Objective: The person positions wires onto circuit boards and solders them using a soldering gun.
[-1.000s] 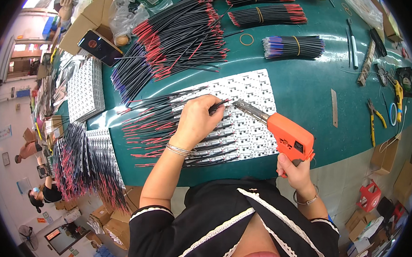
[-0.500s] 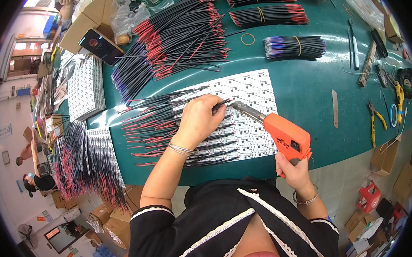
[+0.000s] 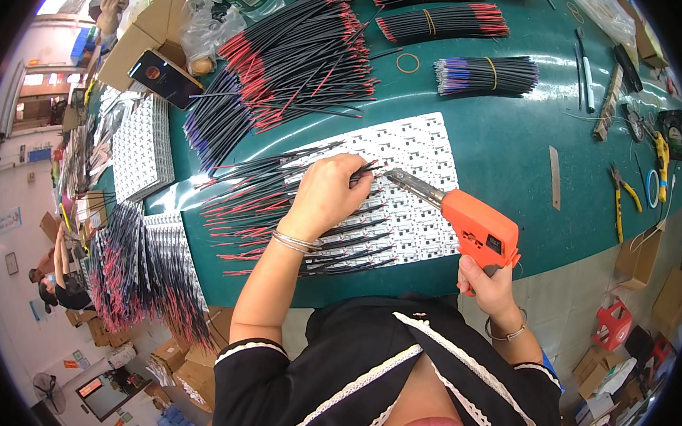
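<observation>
A green worktable [image 3: 506,144] spans the work area, with a pale floor [image 3: 557,290] beyond its near right edge. A white circuit-board sheet [image 3: 432,233] lies flat at the middle of the table. Rows of black wires [image 3: 241,196] with red ends lie across the left part of the sheet and overhang its left edge.

The left hand [image 3: 331,189] is positioned over the far part of these rows. Its thumb and forefinger pinch a dark wire [image 3: 366,168]; the state of its other fingers cannot be told. The right hand [image 3: 488,284] has its fingers wrapped around the handle of an orange gun-shaped tool [image 3: 479,222]. The metal barrel [image 3: 415,188] extends left over the sheet, its tip just beside the pinched wire; contact cannot be confirmed.

A loose wire pile [image 3: 302,64] lies on the far side of the sheet, with a phone [image 3: 163,79] to its left. A stack of white boards [image 3: 142,148] stands left of the sheet. At the right lie a metal strip [image 3: 555,178] and yellow-handled pliers [image 3: 629,197].
</observation>
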Demonstrator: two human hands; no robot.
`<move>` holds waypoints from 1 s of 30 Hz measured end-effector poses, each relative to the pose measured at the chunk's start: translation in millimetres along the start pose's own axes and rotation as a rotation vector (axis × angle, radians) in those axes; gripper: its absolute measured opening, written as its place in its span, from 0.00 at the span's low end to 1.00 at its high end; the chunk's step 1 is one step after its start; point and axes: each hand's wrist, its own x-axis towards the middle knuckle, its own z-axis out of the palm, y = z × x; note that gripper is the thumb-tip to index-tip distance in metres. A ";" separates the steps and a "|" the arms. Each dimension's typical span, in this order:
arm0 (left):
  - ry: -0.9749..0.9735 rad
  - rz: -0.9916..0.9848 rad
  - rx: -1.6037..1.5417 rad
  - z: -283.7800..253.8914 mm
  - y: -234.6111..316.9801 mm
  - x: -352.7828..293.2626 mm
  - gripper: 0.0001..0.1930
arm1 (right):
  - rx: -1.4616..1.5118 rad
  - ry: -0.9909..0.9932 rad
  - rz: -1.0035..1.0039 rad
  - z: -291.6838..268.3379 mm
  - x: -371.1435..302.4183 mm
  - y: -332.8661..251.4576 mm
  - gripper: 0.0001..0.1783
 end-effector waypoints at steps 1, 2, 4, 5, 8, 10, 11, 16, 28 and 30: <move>-0.026 0.009 -0.012 -0.4 -1.2 1.1 0.08 | 0.000 0.001 0.000 -0.9 -0.2 1.2 0.09; -0.051 0.017 -0.024 -0.9 -2.0 1.7 0.08 | 0.027 -0.010 0.020 -2.5 -0.5 3.0 0.11; -0.057 0.030 -0.020 -2.2 -1.6 2.3 0.08 | 0.054 -0.020 0.040 -3.4 -0.7 4.0 0.14; -0.063 0.041 -0.016 -2.8 -1.3 2.7 0.08 | 0.045 -0.021 0.054 -3.4 -0.6 3.7 0.14; -0.066 0.066 -0.007 -3.3 -1.1 3.5 0.08 | 0.002 -0.021 0.042 -0.8 0.8 0.0 0.09; -0.067 0.070 0.009 -4.0 0.9 3.2 0.07 | -0.031 -0.018 0.015 1.2 1.5 -3.0 0.07; -0.068 0.073 0.024 -4.1 1.6 3.0 0.07 | -0.033 -0.010 0.016 1.7 1.7 -4.2 0.07; -0.061 0.102 0.042 -3.7 2.0 3.1 0.07 | 0.033 0.046 0.000 -1.5 0.6 -8.3 0.11; 0.127 0.116 -0.051 -10.3 -2.2 2.1 0.06 | 0.056 0.019 -0.024 -7.3 20.3 -9.3 0.14; 0.143 0.083 -0.082 -9.7 -1.1 2.2 0.06 | 0.051 0.000 -0.031 -6.5 21.6 -9.0 0.12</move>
